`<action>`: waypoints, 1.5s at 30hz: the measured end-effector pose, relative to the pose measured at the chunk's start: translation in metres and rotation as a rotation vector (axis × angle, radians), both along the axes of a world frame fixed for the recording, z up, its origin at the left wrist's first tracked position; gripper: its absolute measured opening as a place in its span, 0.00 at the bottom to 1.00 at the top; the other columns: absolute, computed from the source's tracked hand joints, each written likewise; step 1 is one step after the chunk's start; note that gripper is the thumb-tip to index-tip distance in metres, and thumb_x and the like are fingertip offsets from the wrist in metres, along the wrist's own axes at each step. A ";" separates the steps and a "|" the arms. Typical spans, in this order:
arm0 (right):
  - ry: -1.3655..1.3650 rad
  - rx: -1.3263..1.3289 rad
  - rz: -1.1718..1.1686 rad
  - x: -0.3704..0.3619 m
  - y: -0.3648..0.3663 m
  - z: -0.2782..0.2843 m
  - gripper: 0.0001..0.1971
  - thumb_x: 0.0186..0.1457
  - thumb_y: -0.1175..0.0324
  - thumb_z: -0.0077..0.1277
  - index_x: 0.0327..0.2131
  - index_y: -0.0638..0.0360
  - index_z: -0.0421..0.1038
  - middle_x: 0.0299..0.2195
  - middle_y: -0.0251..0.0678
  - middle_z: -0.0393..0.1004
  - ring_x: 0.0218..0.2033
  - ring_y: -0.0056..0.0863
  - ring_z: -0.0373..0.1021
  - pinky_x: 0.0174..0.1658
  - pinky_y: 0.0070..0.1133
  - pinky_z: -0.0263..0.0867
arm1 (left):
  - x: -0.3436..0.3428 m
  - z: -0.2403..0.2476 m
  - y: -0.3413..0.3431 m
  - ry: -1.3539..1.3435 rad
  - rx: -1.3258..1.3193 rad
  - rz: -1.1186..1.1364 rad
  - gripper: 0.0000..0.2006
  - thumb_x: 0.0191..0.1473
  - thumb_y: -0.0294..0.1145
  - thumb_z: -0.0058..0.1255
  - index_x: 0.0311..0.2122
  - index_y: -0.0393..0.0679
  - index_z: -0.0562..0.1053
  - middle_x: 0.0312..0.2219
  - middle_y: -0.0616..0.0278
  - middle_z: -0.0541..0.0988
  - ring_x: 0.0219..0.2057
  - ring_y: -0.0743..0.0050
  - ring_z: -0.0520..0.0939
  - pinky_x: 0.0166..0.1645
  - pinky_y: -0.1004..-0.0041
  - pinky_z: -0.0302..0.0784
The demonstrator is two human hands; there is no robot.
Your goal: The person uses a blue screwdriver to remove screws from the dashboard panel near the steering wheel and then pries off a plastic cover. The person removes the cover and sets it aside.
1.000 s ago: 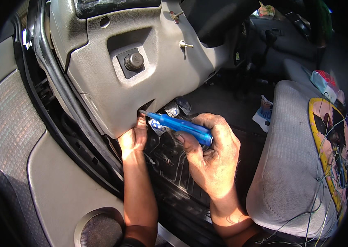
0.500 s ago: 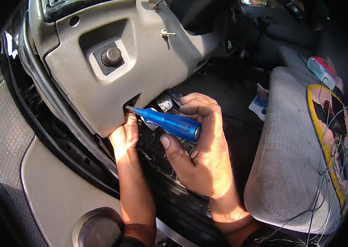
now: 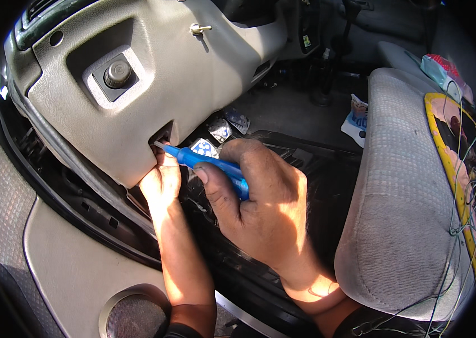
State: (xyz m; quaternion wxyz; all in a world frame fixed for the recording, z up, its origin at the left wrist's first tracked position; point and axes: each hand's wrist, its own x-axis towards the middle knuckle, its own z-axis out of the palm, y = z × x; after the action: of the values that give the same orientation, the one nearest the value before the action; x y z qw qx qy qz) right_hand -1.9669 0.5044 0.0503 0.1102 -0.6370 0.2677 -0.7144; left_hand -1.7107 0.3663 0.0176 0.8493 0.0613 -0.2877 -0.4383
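Observation:
My right hand (image 3: 266,197) is closed around the blue handle of a screwdriver (image 3: 193,158). The tool's shaft points up and left, with its tip at the small rectangular opening (image 3: 163,134) in the lower edge of the beige dashboard panel (image 3: 108,132). My left hand (image 3: 162,179) reaches up under that panel. Its fingers go in behind the opening near the screwdriver tip and are mostly hidden. What they touch there I cannot make out.
Above the opening sit a round dark knob (image 3: 117,74) and a toggle switch (image 3: 199,29). Metal pedals (image 3: 204,147) lie beyond my hands. A grey seat (image 3: 401,225) stands at right, with a yellow-edged piece (image 3: 432,124) and loose wires. The door with its speaker (image 3: 137,315) is at left.
The thumb and fingers of my right hand have closed further round the screwdriver handle. The whole view has shifted, so the dashboard sits further left and higher.

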 end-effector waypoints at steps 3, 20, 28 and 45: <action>-0.093 -0.216 -0.006 0.001 -0.015 0.004 0.15 0.54 0.76 0.69 0.42 0.65 0.74 0.32 0.44 0.80 0.30 0.43 0.80 0.34 0.29 0.75 | 0.013 -0.008 -0.007 -0.007 -0.043 -0.069 0.13 0.69 0.29 0.55 0.55 0.36 0.77 0.52 0.52 0.83 0.52 0.58 0.83 0.61 0.53 0.82; -0.014 0.042 0.136 0.000 0.004 0.002 0.18 0.54 0.71 0.72 0.44 0.64 0.73 0.35 0.43 0.81 0.31 0.35 0.79 0.36 0.29 0.76 | 0.034 -0.022 -0.020 -0.023 -0.105 -0.251 0.12 0.71 0.32 0.52 0.51 0.35 0.77 0.49 0.49 0.82 0.48 0.55 0.83 0.55 0.52 0.83; -0.022 0.007 0.065 0.004 -0.001 -0.004 0.19 0.53 0.70 0.73 0.42 0.65 0.74 0.35 0.42 0.79 0.31 0.34 0.79 0.34 0.28 0.75 | 0.024 -0.017 -0.016 0.004 -0.099 -0.222 0.12 0.71 0.32 0.52 0.52 0.36 0.77 0.48 0.49 0.83 0.46 0.54 0.84 0.53 0.53 0.83; -0.085 -0.052 0.002 0.010 -0.002 -0.004 0.15 0.55 0.70 0.72 0.41 0.64 0.75 0.31 0.42 0.80 0.29 0.36 0.80 0.32 0.28 0.76 | 0.036 -0.028 -0.020 0.039 -0.018 -0.228 0.11 0.70 0.30 0.52 0.52 0.36 0.76 0.49 0.50 0.82 0.48 0.55 0.81 0.57 0.56 0.80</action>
State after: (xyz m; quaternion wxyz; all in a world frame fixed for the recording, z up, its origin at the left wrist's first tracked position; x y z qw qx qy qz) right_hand -1.9571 0.5021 0.0465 0.1056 -0.6088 0.2435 -0.7476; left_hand -1.6750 0.3460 -0.0101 0.7999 0.0119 -0.2803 -0.5306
